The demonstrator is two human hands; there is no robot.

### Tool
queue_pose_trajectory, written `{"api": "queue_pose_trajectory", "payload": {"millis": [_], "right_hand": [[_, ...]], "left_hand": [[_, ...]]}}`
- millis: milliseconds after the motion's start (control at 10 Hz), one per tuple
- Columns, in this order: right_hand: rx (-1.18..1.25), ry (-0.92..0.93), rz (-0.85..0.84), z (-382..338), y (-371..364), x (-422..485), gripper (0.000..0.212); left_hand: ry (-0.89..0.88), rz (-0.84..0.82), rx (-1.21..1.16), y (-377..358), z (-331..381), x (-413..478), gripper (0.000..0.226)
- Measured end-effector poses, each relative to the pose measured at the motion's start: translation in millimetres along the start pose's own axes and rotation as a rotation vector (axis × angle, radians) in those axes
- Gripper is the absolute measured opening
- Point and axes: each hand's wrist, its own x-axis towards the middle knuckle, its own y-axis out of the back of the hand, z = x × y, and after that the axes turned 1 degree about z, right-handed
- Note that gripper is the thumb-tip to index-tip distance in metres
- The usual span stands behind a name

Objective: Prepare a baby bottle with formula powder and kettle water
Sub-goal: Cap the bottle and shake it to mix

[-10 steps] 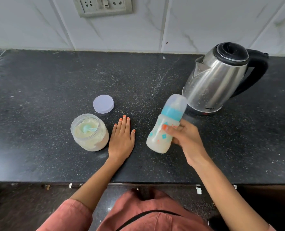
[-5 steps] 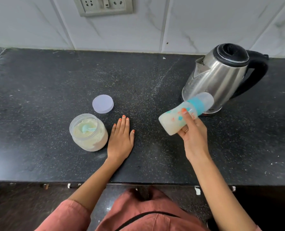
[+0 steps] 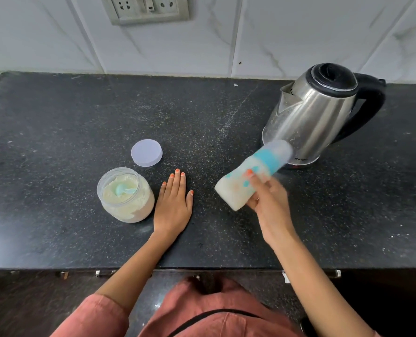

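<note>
Mixing step appears in hand: right hand grips the tilted, milky bottle, left hand rests flat, empty, on the table; next, stand it upright.

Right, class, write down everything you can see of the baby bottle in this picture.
The baby bottle looks like translucent plastic, holds milky white liquid and is printed with teal and orange marks. A teal collar and a frosted cap close it. It is blurred and tilted, cap up towards the kettle, base down-left, held above the counter. Only the right hand touches it, fingers curled round its middle.
</note>
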Motion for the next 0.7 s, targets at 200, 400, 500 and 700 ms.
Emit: {"api": "queue_pose_trajectory", "payload": {"millis": [200,400,500,700], "right_hand": [[-0.067,0.018,-0.057,-6.5,7.0,-0.4,0.026],[-0.193,0.025,-0.108,-4.9,8.2,-2.4,0.024],[-0.303,0.027,-0.225,-7.5,12.1,-5.7,0.029],[0.020,0.012,0.011,-10.8,8.4,9.0,0.019]], "left_hand": [[-0.001,-0.001,-0.001,-0.9,-0.2,0.4,0.055],[-0.002,-0.003,0.002,-0.5,-0.1,0.8,0.054],[-0.001,-0.001,0.004,-0.2,-0.4,0.5,0.054],[-0.007,-0.001,-0.009,0.1,0.7,-0.2,0.054]]}}
